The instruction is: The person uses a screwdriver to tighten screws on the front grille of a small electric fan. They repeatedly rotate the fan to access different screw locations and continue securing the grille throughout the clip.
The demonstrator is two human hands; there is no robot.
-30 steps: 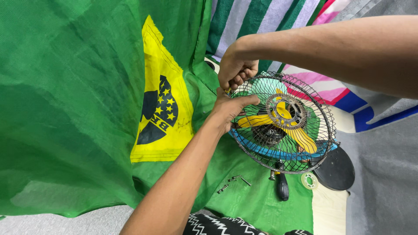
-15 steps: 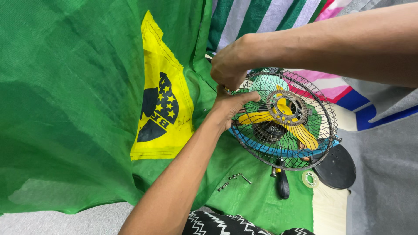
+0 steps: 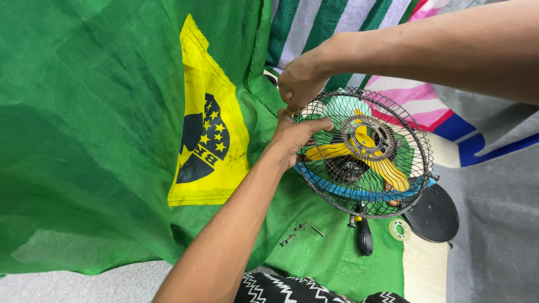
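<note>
Bracing fan guard (image 3: 365, 151) rim, mid-right on green flag cloth (image 3: 84, 140), left hand (image 3: 295, 137) clamped on; right hand (image 3: 300, 78) pinching far-left rim; keep loose screws (image 3: 303, 230) near, avoid bending wires

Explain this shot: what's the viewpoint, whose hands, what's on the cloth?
One picture, from a camera worn on a person's head, looking down at their own bare hands. No robot here. The left hand grips the left edge of a small fan, fingers hooked on its wire grille. The right hand pinches the grille's upper left rim. The fan has yellow blades and a blue ring. It sits on a green cloth. Below it lie loose screws, a screwdriver, a tape roll and a black disc.
</note>
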